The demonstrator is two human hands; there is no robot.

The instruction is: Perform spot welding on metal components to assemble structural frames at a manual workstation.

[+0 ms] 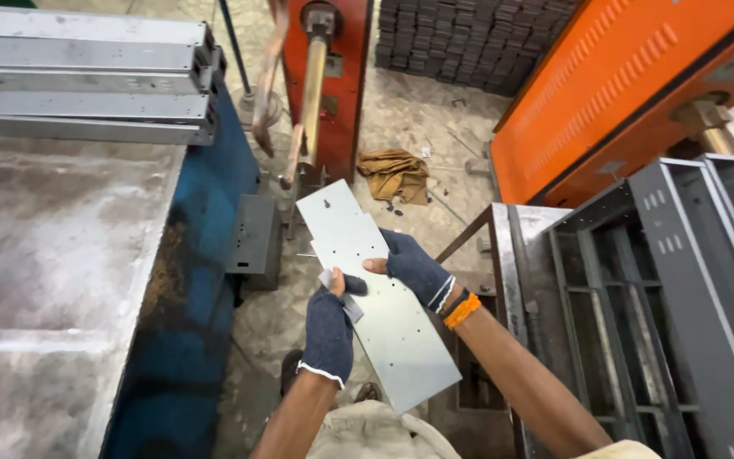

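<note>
Grey sheet-metal plate (375, 297), long and punched with small holes, is held at mid-scene above the floor, tilted with one end toward the far welding machine (324, 85). It is pinched at its left edge by the left hand (330, 327), whose gloved fingers (338, 285) are closed on it together with a small metal piece (345, 299). The right hand (418, 268) is closed on the right edge, thumb on top.

Risks, as judged: the plate could slip or swing, since only its edges are gripped; the small piece could drop; bare thumb tips exposed by the worn gloves could be cut on the sheared edge.

Surroundings, largest first: a worn steel desk (44, 280) at left, carrying stacked metal channels (86, 72) at its far end; an orange machine housing (605, 93) at far right; grey frames (673, 289) at right, narrowing the standing space; dark stacked parts (460, 38) far off; a crumpled cloth (394, 172) on the floor.
</note>
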